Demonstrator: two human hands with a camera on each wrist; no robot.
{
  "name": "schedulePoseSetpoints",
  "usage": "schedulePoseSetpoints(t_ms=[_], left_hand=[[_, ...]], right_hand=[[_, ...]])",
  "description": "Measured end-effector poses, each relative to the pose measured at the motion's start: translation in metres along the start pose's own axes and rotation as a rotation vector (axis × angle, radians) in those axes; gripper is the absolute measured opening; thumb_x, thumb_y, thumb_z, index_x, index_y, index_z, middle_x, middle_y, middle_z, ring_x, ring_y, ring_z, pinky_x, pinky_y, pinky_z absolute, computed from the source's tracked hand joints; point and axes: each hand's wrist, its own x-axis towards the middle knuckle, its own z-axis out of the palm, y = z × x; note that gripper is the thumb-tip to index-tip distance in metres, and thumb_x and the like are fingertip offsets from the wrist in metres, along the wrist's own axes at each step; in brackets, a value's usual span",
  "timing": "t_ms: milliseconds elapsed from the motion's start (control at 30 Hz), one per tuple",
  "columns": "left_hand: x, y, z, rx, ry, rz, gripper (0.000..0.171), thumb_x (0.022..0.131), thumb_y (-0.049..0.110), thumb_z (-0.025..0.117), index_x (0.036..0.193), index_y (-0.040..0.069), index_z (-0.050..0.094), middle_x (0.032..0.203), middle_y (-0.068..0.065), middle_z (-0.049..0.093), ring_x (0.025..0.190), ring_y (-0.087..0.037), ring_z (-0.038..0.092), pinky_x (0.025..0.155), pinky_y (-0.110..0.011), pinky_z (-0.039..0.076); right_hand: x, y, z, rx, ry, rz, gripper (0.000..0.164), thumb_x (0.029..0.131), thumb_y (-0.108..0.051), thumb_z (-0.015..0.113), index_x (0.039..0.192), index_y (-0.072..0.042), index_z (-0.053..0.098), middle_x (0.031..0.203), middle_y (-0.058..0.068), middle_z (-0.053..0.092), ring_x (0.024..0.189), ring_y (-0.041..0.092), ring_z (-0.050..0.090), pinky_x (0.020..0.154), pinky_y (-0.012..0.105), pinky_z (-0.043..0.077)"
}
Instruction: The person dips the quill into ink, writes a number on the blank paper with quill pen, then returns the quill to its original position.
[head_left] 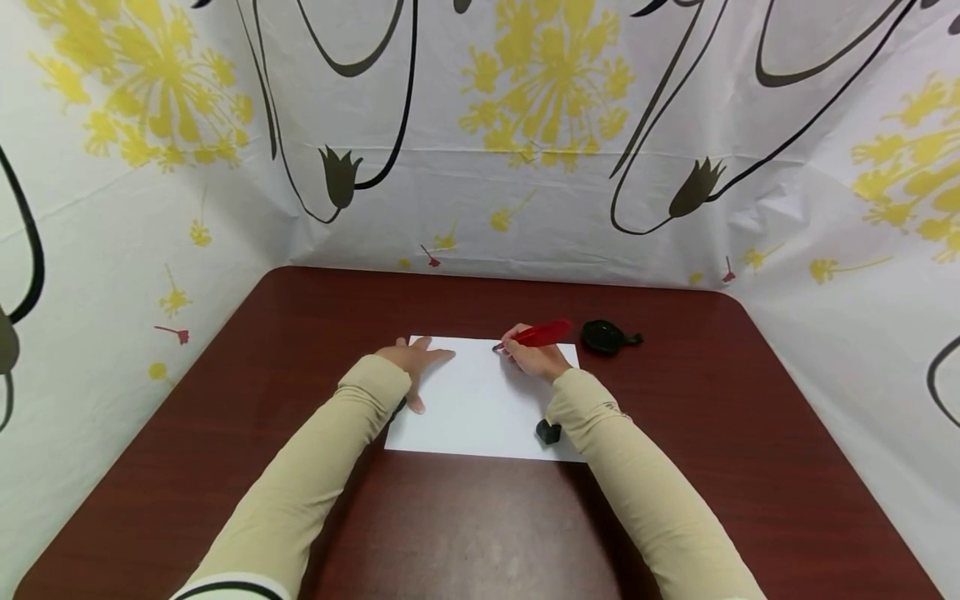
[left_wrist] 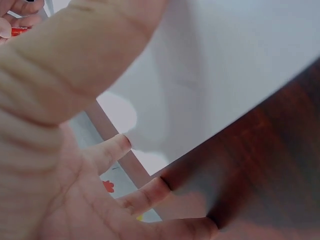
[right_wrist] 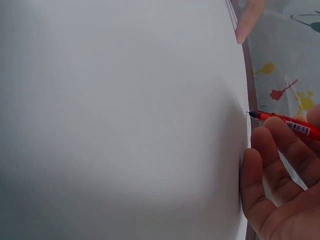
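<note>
A white sheet of paper [head_left: 468, 408] lies on the dark red-brown table. My left hand [head_left: 412, 362] rests with spread fingers across the sheet's upper left edge; in the left wrist view some fingertips [left_wrist: 162, 185] touch the wood beyond the paper. On the upper right part of the sheet, my right hand [head_left: 536, 360] pinches a red feather pen [head_left: 546, 334], its dark tip at the paper. The right wrist view shows the pen's red barrel [right_wrist: 298, 127] with a barcode label, the other fingers loosely bent beside it.
A small dark block [head_left: 548, 432] sits on the paper's lower right, beside the right sleeve. Another dark object [head_left: 398, 408] is partly hidden by the left wrist. A round black dish with a handle [head_left: 603, 337] stands right of the sheet. Patterned cloth [head_left: 480, 200] hangs behind the table.
</note>
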Motion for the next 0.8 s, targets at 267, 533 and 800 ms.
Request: schedulePoseSetpoints(t_ms=[267,533,800], left_hand=[[-0.0044,0.0056,-0.0055,-0.018,-0.015,-0.017,0.109,0.065,0.033,0.091,0.153,0.035,0.026,0.161,-0.012,0.013,0.140,-0.049,0.016,0.094,-0.054,0.043],[0.0035,0.0038,-0.0033,-0.012,-0.029,-0.052,0.112,0.065,0.034,0.091,0.153,0.044,0.023,0.162,-0.008,0.010,0.142,-0.047,0.013,0.093,-0.052,0.043],[-0.0041,0.0086,-0.0036,-0.019,-0.019,-0.060,0.108,0.067,0.031,0.090,0.153,0.041,0.026,0.161,-0.011,0.012,0.141,-0.047,0.014,0.091,-0.052,0.045]], right_hand=[[-0.0036,-0.0006,-0.0003,-0.006,-0.008,-0.055,0.016,0.098,-0.015,0.050,0.101,-0.005,0.062,0.094,0.012,0.067,0.078,0.021,0.059,0.061,0.026,0.047],[-0.0030,-0.0010,-0.0025,0.006,-0.034,-0.065,0.016,0.098,-0.014,0.050,0.101,-0.004,0.062,0.092,0.013,0.066,0.075,0.020,0.056,0.059,0.026,0.045],[-0.0079,-0.0031,-0.0015,0.002,-0.066,-0.051,0.015,0.098,-0.015,0.050,0.101,-0.006,0.061,0.096,0.013,0.066,0.077,0.020,0.055,0.062,0.028,0.047]])
